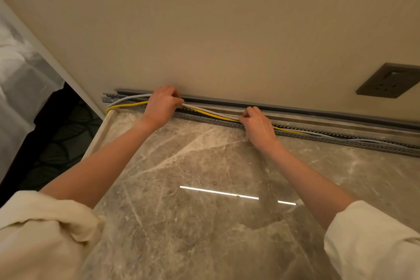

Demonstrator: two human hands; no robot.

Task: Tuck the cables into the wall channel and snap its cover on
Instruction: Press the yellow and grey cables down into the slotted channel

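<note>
Two hands (162,104) (258,124); three cables (211,114); one socket (387,84).

Probably a home or hotel bedroom: marble worktop (204,188), beige wall (227,29), socket (389,82), what looks like bedding (20,75).

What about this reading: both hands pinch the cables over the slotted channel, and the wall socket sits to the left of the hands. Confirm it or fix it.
One detail is wrong. The head view shows the wall socket to the right of the hands, not the left. The rest stands: the left hand and the right hand both pinch the cables over the slotted channel.
</note>
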